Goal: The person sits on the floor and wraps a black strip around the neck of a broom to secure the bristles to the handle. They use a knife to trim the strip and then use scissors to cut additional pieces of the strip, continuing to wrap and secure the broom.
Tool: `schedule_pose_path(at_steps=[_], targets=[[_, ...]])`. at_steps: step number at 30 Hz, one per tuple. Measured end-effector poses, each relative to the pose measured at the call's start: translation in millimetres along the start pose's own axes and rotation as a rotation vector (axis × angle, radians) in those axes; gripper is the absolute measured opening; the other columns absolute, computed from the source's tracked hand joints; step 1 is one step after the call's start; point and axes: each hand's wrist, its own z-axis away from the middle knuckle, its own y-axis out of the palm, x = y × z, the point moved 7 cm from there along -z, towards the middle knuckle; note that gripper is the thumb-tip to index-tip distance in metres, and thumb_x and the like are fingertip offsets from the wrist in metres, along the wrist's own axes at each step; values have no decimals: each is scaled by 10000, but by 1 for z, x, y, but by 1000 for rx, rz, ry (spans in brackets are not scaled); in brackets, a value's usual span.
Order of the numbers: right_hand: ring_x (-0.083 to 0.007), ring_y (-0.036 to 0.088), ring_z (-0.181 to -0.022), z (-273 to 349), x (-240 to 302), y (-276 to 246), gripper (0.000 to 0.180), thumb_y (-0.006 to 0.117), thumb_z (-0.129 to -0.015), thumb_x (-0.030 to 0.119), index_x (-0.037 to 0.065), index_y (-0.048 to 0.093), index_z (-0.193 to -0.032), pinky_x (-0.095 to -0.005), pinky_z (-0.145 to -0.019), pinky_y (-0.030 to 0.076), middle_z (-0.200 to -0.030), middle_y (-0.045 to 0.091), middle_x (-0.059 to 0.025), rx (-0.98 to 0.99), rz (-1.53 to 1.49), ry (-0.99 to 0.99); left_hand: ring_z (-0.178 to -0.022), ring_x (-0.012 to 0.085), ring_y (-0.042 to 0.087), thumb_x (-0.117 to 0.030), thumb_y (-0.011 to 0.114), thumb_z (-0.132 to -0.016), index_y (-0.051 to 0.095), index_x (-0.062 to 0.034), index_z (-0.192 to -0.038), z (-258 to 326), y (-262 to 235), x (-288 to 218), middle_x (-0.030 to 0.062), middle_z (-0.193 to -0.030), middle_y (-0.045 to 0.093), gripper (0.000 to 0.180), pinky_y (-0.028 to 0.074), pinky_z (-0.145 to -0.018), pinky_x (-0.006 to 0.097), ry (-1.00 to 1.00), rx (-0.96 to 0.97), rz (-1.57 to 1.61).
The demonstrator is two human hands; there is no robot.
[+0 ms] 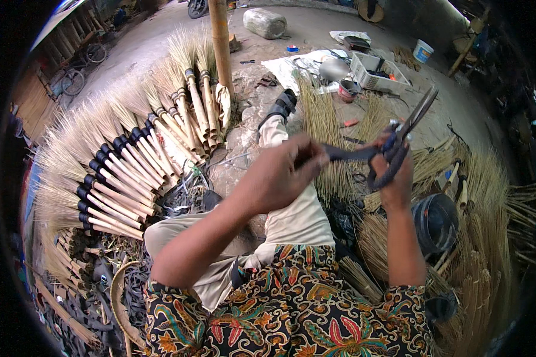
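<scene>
Soft, even daylight fills the scene, brightest on the pale ground [315, 27] toward 12 o'clock, with faint shadows and no glare. Fisheye bending curves the edges, and a black rim encloses the picture. The centre is fairly sharp; detail softens outward.

Packages: one white sack [265, 22], stuffed and rounded, lying on the ground far centre; one white plastic crate [376, 72], rectangular with latticed walls, far right; one white bucket [423, 51] with blue band, farther right. Labels, signs, screens: none.
</scene>
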Motion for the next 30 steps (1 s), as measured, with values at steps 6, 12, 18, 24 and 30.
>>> schedule_pose_path(at_steps=[6, 12, 18, 24, 30], targets=[[-242, 702, -1009, 132, -3, -3, 377, 705, -898, 69, 28, 508, -1217, -381, -911, 548, -1047, 670, -117, 235, -30, 279, -862, 245, 744, -174, 706, -999, 660, -17, -1109, 101, 54, -3, 160, -932, 741, 197, 560, -782, 359, -157, 316, 132], [-223, 693, -1026, 220, 31, 14, 452, 700, -812, -13, 44, 525, -1225, -368, -892, 547, -1064, 683, -115, 378, -341, 690, -927, 196, 741, -262, 693, -1030, 690, -53, -1150, 167, 67, 1, 93, -1011, 766, 240, 565, -823, 344, -463, 765, 134], [-192, 680, -995, 222, 47, 21, 493, 758, -790, 45, 45, 538, -1230, -344, -892, 537, -1070, 690, -127, 545, -424, 854, -783, 150, 663, -263, 672, -1043, 669, -74, -1165, 176, 51, -2, 89, -918, 720, 225, 522, -714, 335, -438, 711, 367], [-169, 624, -946, 170, -39, 41, 370, 794, -879, 103, 11, 544, -1136, -322, -897, 512, -1012, 610, -63, 156, -248, 710, -701, 75, 582, -243, 658, -1054, 637, -16, -1124, 104, 51, 103, -1, -901, 626, 239, 536, -590, 258, -619, 229, 384], [-119, 555, -881, 118, -168, 79, 424, 810, -903, 103, 13, 557, -1230, -280, -786, 467, -996, 568, -25, 35, -58, 740, -649, 136, 617, -316, 665, -1028, 644, 18, -1171, 23, 57, 231, 66, -903, 670, 364, 552, -558, 296, -748, 27, 225]])
